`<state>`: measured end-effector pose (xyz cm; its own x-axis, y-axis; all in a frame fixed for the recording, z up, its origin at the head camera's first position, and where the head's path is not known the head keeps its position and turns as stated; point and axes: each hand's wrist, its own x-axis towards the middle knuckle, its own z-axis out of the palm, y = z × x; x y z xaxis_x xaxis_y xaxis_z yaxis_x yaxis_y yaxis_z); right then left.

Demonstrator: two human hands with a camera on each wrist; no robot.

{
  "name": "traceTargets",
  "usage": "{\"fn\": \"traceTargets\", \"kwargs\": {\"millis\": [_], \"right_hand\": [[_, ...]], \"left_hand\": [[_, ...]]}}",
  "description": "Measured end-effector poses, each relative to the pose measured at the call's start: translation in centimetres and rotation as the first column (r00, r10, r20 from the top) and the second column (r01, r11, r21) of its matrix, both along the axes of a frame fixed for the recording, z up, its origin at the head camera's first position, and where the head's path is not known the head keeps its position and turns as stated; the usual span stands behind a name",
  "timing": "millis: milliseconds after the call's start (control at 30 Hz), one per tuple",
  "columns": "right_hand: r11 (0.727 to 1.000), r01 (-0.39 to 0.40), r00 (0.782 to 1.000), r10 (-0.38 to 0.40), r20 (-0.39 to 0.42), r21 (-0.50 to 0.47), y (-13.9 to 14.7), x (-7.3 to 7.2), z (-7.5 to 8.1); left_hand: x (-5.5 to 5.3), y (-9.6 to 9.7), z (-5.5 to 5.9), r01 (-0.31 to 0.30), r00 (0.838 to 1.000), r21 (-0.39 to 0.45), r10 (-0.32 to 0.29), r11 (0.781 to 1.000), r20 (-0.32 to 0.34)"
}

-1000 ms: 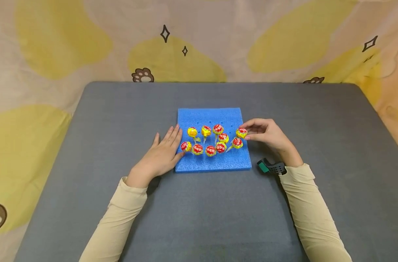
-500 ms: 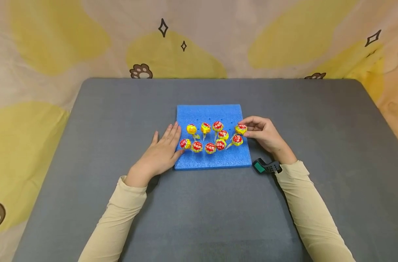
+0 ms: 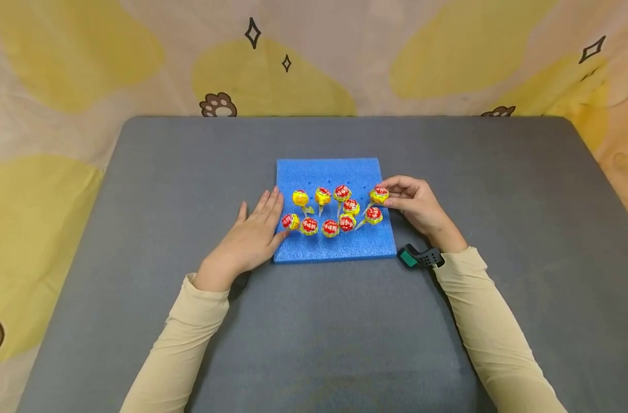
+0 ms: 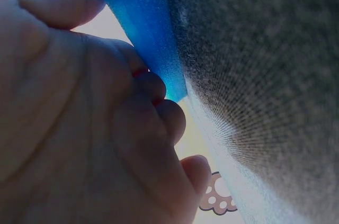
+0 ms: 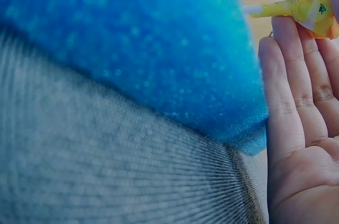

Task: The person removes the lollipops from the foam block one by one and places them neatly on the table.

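Observation:
A blue foam block [image 3: 328, 170] lies on the grey table, with several lollipops in red and yellow wrappers standing in it on their sticks. My right hand [image 3: 422, 211] pinches the wrapped head of one lollipop [image 3: 379, 195] between thumb and fingers at the block's right side. In the right wrist view that lollipop [image 5: 312, 9] has its white stick running behind the foam's edge. Spread along the block's left edge, my left hand [image 3: 247, 240] rests with straight fingers; in the left wrist view its fingertips are against the foam's side [image 4: 145, 23].
Small holes dot the foam behind the back lollipops. A black wristband with a green piece [image 3: 414, 257] sits at the right wrist, close to the block's front right corner. Behind the table [image 3: 314, 344] hangs a yellow patterned cloth [image 3: 314, 57].
The whole scene shifts up slightly in the head view. My right wrist has moved a little left, toward the block, still pinching the same lollipop. The left hand keeps its place at the block's edge.

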<state>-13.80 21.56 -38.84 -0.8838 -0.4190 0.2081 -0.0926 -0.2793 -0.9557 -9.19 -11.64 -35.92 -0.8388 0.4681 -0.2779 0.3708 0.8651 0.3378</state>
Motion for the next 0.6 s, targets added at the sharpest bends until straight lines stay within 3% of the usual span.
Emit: {"fn": "traceTargets", "kwargs": {"millis": [600], "right_hand": [[1.000,0.015,1.000,-0.014,0.020,-0.022,-0.09,-0.01,-0.06]], "left_hand": [[-0.03,0.05,0.06,0.006,1.000,-0.010,-0.006,1.000,-0.005]]}}
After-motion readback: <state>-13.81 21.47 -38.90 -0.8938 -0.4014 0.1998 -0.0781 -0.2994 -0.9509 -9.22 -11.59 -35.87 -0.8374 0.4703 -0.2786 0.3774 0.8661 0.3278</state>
